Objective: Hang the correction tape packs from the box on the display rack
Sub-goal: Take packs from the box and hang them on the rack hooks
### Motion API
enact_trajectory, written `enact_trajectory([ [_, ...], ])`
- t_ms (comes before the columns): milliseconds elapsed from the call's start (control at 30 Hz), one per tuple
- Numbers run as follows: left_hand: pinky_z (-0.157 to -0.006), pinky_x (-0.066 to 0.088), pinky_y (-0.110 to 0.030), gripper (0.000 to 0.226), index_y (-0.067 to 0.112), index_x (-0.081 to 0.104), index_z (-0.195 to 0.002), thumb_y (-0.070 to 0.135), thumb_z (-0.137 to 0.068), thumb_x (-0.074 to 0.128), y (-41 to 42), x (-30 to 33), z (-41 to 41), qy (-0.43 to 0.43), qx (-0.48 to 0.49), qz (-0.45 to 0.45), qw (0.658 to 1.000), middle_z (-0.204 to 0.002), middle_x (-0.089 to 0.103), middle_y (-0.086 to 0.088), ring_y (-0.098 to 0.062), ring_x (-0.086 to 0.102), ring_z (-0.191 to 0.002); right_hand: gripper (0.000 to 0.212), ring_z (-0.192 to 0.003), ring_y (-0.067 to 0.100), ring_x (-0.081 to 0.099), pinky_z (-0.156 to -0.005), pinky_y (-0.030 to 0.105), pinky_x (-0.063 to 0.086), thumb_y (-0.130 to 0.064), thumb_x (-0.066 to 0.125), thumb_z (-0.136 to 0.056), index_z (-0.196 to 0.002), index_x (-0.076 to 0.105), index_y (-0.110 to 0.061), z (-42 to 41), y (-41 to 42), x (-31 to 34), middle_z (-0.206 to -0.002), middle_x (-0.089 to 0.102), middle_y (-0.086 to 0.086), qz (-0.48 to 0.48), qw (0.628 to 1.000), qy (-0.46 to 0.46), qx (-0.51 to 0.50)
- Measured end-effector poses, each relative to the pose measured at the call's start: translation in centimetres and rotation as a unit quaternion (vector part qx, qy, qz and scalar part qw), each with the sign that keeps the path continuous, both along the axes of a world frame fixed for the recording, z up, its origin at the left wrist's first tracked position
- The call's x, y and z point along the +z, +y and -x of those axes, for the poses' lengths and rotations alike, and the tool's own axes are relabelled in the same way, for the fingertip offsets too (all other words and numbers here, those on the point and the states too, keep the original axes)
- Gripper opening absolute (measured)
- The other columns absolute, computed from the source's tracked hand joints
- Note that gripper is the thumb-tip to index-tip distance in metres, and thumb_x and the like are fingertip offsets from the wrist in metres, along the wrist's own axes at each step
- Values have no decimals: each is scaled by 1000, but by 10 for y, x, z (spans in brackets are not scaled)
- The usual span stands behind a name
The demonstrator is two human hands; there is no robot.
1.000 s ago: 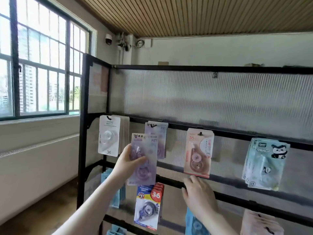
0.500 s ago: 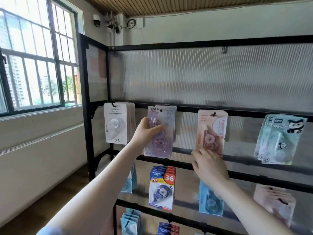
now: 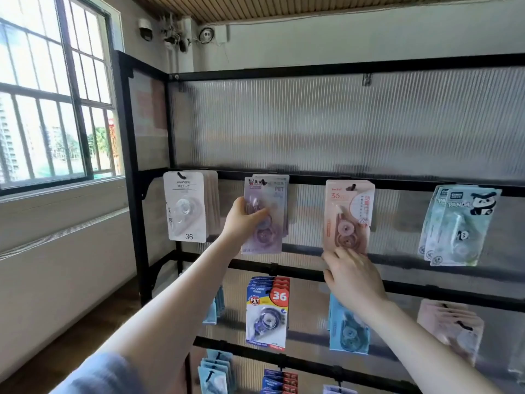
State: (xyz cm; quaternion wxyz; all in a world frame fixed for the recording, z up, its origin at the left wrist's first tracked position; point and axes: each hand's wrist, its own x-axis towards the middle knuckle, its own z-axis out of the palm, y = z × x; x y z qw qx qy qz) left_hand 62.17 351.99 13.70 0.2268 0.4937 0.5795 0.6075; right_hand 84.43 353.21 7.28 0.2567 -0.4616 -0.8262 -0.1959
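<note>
My left hand (image 3: 244, 220) grips a purple correction tape pack (image 3: 265, 216) by its left edge, thumb across the front. The pack's top sits at a hook on the upper rail of the black display rack (image 3: 312, 179), in front of another purple pack. My right hand (image 3: 352, 275) is raised with fingers spread, its fingertips touching the bottom edge of a pink pack (image 3: 348, 214) that hangs on the same rail. The box is out of view.
White packs (image 3: 187, 206) hang at the left of the rail, panda packs (image 3: 460, 226) at the right. Lower rails carry blue-and-red packs (image 3: 267, 311), light blue packs (image 3: 348, 328) and pale pink packs (image 3: 451, 325). A window and a wall lie to the left.
My left hand has lifted the purple pack up to the hook on the upper rail. My right hand has risen to the bottom edge of the pink pack. The view has tilted down.
</note>
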Motion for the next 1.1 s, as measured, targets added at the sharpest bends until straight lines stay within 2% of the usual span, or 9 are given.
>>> enact_trajectory([
  [100,-73,55,-35,30,13,48,-107,25,-87,67,4,-4,2,25,30,8,999,-104,60,-9,-25,62,-94,28,-105,22,60,-86,33,49,-20,52,-93,-120,60,-16,-2,-3,2,-115,63,2,-4,1000,-7,6],
  [200,-61,43,-22,41,10,48,-118,29,-87,67,4,-9,3,73,71,14,995,-103,59,-3,-10,57,-81,30,-106,21,58,-88,31,47,-22,49,-95,-123,57,-16,-5,-3,-1,-116,62,2,-7,1000,5,9],
  [367,-99,41,-40,58,10,41,-136,38,-89,60,-12,-30,11,219,158,43,962,-133,49,-12,-28,47,-120,24,-84,23,65,-72,32,53,-17,71,-78,-102,68,-12,-12,-8,-5,-94,69,4,2,1000,-8,-21],
  [433,-104,33,-39,58,11,37,-140,37,-92,56,-25,-38,12,284,186,48,939,-140,43,-12,-29,39,-129,26,-77,23,66,-66,31,53,-15,80,-68,-91,69,-11,-15,-9,-8,-86,69,4,-15,999,-15,-35],
  [600,-114,22,-38,61,10,40,-141,44,-92,54,-57,-74,9,410,210,23,888,-147,40,-9,-27,28,-140,32,-80,26,64,-70,36,53,-17,78,-69,-98,68,-10,-25,-14,-26,-89,67,7,-39,997,-26,-62],
  [667,-117,15,-38,65,11,38,-143,49,-91,49,-67,-89,6,422,201,40,883,-151,35,-9,-28,22,-144,35,-76,28,64,-68,37,54,-18,82,-63,-95,69,-10,-26,-17,-35,-85,66,8,-48,996,-27,-69],
  [767,-113,26,-45,69,11,46,-137,55,-84,42,-84,-117,-4,445,191,35,874,-145,44,-14,-33,34,-139,43,-74,32,63,-64,39,54,-18,87,-55,-92,69,-8,-28,-22,-56,-84,64,11,-42,997,-15,-59],
  [900,-111,30,-45,59,13,49,-135,47,-87,56,-97,-165,-24,440,189,55,876,-142,47,-12,-33,38,-136,50,-77,34,65,-63,40,54,-21,89,-51,-95,69,-7,-40,-29,-90,-89,66,15,-11,998,-29,-55],
  [1100,-109,33,-47,73,8,53,-132,57,-82,33,-110,-235,-62,434,162,137,875,-140,50,-14,-35,40,-135,50,-84,35,65,-70,39,55,-23,87,-58,-101,67,-7,-71,-34,-150,-98,66,17,41,998,-28,-48],
])
